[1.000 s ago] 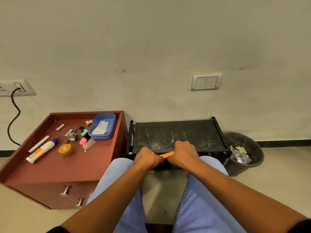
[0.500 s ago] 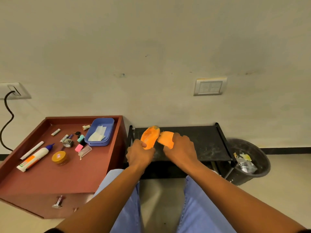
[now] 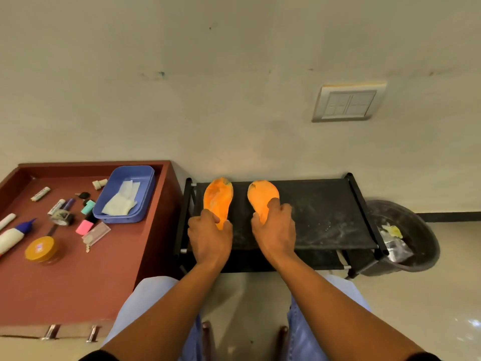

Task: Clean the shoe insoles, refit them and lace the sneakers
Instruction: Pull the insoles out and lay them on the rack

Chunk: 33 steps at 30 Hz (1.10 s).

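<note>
1. As I watched through the head camera, two orange insoles lay side by side on the top of a black shoe rack (image 3: 325, 220), toes pointing toward the wall (image 3: 234, 87), with a gap of dusty rack top between them.
2. The left hand (image 3: 209, 237) held the heel end of the left insole (image 3: 218, 198); its thumb and fingers were curled around that end, pinching it, and the rest of the insole lay flat on the rack.
3. The right hand (image 3: 276, 230) gripped the heel end of the right insole (image 3: 263, 196) the same way, a finger resting on top of it and the others wrapped at its near end.
4. I could not tell whether the insoles' heels were lifted off the rack or pressed down on it.
5. Both forearms reached forward over knees in light blue trousers (image 3: 151, 303).
6. No sneakers or laces were in my view.
7. To the left of the rack stood a reddish-brown cabinet (image 3: 109, 269), just beside it. On its top sat a blue tray (image 3: 145, 178) with white wipes (image 3: 121, 200) inside.
8. Near the tray lay small items: a roll of tape (image 3: 61, 217), a pink eraser (image 3: 84, 227), a teal cap (image 3: 88, 207), an orange-lidded jar (image 3: 41, 250) and a glue bottle (image 3: 13, 234) with a blue nozzle.
9. To the right of the rack, touching its frame, stood a black bin (image 3: 416, 225) holding crumpled rubbish.
10. A wall switch plate (image 3: 348, 102) hung above the rack's right half.
</note>
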Motion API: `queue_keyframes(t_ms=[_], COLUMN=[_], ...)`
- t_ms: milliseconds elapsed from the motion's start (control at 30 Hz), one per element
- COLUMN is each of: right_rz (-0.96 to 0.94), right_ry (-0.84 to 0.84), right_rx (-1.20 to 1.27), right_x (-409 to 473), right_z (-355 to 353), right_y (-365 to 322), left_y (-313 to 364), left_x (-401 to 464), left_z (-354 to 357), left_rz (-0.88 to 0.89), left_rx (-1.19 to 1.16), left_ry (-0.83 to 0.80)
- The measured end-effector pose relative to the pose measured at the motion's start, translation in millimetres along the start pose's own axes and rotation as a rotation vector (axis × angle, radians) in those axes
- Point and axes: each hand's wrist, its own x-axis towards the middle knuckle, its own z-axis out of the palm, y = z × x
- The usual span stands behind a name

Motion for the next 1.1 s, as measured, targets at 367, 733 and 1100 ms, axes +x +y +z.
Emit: queue_keyframes(t_ms=[367, 733, 1100], right_rz=[0.041, 0.082, 0.082], right_ry=[-0.044, -0.073, -0.108], right_rx=[-0.068, -0.293, -0.315], right_x=[17.8, 18.7, 11.1], right_z=[32.5, 44.7, 44.6], right_y=[-0.3, 3.9, 4.3], left_y=[-6.4, -13.0, -11.9], left_x=[5.7, 5.9, -1.0], left_z=[35.5, 45.7, 40.4], left_rz=[-0.037, -0.018, -0.032], left_rx=[0.107, 0.245, 0.238], left_ry=[-0.018, -0.02, -0.1])
